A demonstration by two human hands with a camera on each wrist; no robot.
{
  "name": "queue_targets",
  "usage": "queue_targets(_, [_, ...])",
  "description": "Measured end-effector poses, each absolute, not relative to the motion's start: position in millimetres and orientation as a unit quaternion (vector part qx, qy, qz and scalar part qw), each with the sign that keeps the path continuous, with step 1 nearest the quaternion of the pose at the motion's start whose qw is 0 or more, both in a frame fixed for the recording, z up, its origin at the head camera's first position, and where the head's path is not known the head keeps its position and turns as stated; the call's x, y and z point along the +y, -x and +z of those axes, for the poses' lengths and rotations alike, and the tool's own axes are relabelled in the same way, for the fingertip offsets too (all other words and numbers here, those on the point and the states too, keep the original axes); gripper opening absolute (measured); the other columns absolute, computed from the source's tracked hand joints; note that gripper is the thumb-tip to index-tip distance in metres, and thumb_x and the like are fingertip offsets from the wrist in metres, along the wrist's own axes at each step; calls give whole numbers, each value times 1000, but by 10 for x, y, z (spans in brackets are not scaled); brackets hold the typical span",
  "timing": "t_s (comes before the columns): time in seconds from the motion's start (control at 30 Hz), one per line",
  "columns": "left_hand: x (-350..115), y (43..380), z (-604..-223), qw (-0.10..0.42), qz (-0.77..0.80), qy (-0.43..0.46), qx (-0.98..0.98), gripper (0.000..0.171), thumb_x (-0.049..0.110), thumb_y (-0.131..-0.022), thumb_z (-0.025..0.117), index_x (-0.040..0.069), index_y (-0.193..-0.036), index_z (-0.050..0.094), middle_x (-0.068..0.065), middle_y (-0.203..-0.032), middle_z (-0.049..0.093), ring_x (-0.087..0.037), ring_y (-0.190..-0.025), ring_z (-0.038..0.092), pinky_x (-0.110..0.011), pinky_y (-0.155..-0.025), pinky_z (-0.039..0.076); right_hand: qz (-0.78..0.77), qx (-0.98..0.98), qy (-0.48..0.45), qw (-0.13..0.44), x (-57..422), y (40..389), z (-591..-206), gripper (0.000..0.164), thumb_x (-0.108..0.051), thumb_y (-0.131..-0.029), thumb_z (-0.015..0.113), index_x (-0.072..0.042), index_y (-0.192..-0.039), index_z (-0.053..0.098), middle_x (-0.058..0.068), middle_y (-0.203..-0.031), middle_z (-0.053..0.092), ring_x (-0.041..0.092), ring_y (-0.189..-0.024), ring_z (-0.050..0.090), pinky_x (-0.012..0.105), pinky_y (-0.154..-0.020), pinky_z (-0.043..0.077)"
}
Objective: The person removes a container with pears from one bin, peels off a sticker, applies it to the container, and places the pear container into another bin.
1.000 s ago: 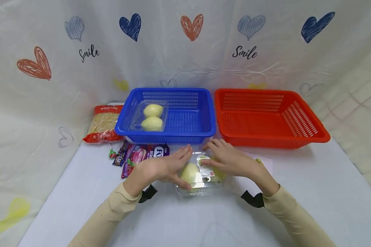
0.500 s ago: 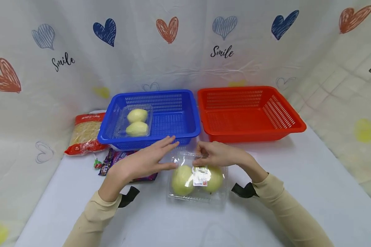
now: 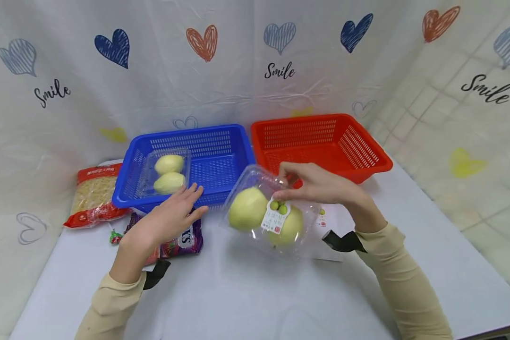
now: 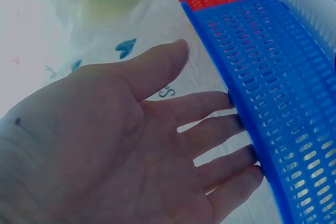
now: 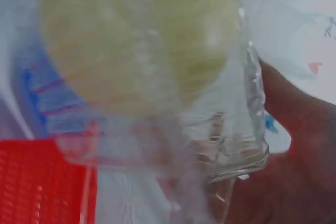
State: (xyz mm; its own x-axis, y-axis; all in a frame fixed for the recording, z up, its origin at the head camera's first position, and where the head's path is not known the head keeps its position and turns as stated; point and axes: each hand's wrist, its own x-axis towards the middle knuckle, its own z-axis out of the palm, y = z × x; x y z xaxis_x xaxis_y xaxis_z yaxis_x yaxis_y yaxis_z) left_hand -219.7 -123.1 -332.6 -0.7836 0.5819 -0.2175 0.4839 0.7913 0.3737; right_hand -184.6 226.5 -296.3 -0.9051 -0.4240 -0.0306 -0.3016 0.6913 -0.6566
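Observation:
My right hand (image 3: pixel 325 184) pinches the top edge of a clear plastic fruit box (image 3: pixel 255 175), holding it tilted above the table. Two large pale yellow-green fruits (image 3: pixel 247 209) show through its lid, which bears a white label (image 3: pixel 275 220). The right wrist view has the box (image 5: pixel 226 158) filling its middle, with the hand (image 5: pixel 302 150) at its side. My left hand (image 3: pixel 163 222) has its fingers stretched out and holds nothing. Its fingertips are right at the front rim of the blue basket (image 4: pixel 273 98).
A similar box (image 3: pixel 150 177) with two pale fruits sits in the blue basket's left half. The red basket (image 3: pixel 301 137) stands to its right. A red-and-clear bag (image 3: pixel 95 191) and purple snack packets (image 3: pixel 189 241) lie left. A white paper (image 3: pixel 331 236) lies right.
The right hand has lifted the fruit box off the table and tilted it. The left hand has let go of the box and moved left. The head view has turned right.

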Motion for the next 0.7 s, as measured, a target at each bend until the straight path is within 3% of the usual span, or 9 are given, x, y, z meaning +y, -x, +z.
queue_targets(0.13, [-1222,2162,-3313,164,140,-284,934,71,45,-110,41,7,-165,17,-20,-173,10,-46,-160,5,-70,-124,17,-417,903,100,14,2529,1951,-2805,28,-36,-96,71,-13,-97,55,3,-96,63,21,-96,60,29,-77,55])
queue_targets(0.33, [-1184,2150,-3322,168,136,-283,934,70,43,-111,40,7,-165,14,-19,-173,8,-46,-160,3,-71,-123,17,-429,900,-46,-60,3034,2331,-2660,43,-54,-96,64,-12,-102,53,-6,-87,55,13,-85,54,19,-67,52])
queue_targets(0.57, [-1168,2154,-3335,170,132,-285,934,71,42,-111,40,5,-165,14,-20,-173,7,-46,-160,3,-68,-125,17,-310,942,-128,-24,3320,2771,-2772,55,-59,-96,60,-5,-103,52,5,-90,52,22,-85,52,30,-66,50])
queue_targets(0.7, [-1190,2152,-3339,166,130,-280,937,70,41,-111,41,5,-165,13,-20,-173,7,-45,-160,3,-67,-126,17,-245,959,-141,24,3295,2980,-2937,54,-61,-95,60,-7,-91,54,4,-80,54,25,-85,54,30,-71,49])
